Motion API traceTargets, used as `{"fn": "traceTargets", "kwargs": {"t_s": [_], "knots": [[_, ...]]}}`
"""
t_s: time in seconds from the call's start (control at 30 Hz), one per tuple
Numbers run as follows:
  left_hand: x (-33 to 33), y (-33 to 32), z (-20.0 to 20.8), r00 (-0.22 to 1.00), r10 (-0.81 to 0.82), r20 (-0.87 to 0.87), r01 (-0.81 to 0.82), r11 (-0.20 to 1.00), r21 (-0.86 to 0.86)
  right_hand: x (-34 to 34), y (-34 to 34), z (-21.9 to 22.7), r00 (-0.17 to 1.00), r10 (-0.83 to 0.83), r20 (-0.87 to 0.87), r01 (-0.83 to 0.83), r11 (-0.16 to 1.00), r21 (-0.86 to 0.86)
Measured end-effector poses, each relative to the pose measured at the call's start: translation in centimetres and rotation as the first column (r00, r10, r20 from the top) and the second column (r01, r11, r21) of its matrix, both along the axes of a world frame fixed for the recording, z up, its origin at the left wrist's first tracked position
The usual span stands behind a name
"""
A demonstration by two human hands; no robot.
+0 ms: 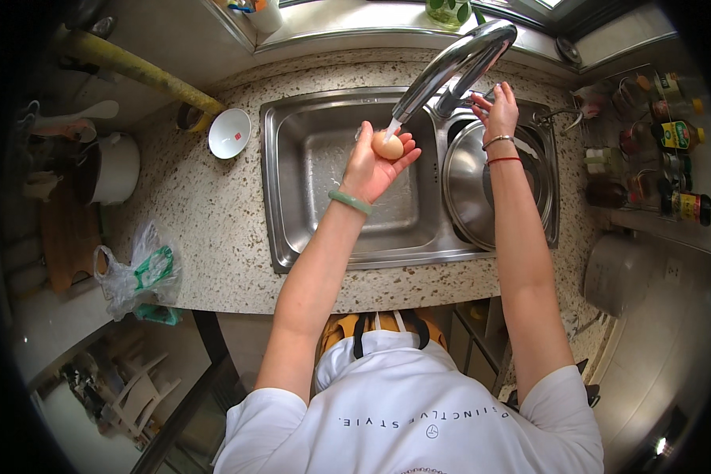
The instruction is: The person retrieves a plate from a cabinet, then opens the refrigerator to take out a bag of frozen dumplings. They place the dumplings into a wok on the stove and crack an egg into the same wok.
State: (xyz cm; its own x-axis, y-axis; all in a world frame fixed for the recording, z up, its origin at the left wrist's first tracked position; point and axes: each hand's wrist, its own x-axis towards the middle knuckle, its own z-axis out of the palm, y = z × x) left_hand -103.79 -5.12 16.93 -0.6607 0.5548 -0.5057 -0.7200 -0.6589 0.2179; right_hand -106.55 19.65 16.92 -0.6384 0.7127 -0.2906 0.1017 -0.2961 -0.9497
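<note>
A brown egg [388, 145] rests in the cupped palm of my left hand [365, 167], over the left sink basin [308, 189]. Water runs onto it from the curved chrome faucet [438, 71], whose spout ends just above. My right hand [499, 114] is raised beside the faucet's base, at its lever, fingers apart and nothing held in them. Whether those fingertips touch the lever, I cannot tell. Below that hand, a round metal lid or pan [466, 186] covers most of the right basin.
On the speckled counter [213, 213] to the left stand a white bowl [230, 133] and a clear plastic bag [140, 272] with green parts. A white pot [117, 168] is farther left. Bottles and jars fill a rack [648, 150] at the right. A window ledge runs behind the faucet.
</note>
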Motion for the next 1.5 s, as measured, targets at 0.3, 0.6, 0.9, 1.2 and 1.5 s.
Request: {"fn": "traceTargets", "kwargs": {"t_s": [0.3,0.6,0.9,1.2,1.5], "knots": [[0.0,-0.2,-0.8,1.0,-0.019,0.001,0.019,0.999,-0.034,1.3,-2.6,-0.2,0.999,0.018,-0.046,-0.013,0.994,0.109],[1.1,-1.6,-1.4,0.982,-0.094,-0.166,0.054,0.972,-0.23,8.1,-16.5,-0.8,0.915,0.402,0.032,-0.358,0.772,0.526],[3.1,-4.4,-1.4,0.961,-0.208,-0.183,0.065,0.811,-0.582,9.5,-17.3,-1.1,0.931,0.348,0.11,-0.35,0.937,-0.002],[5.0,-4.8,1.4,0.91,-0.405,-0.089,0.176,0.571,-0.802,12.8,-18.0,-1.7,0.95,0.278,0.139,-0.263,0.957,-0.12],[6.9,-1.1,3.4,0.905,-0.373,-0.203,0.218,0.819,-0.531,16.7,-15.2,1.8,0.988,0.142,-0.054,-0.152,0.918,-0.367]]}}
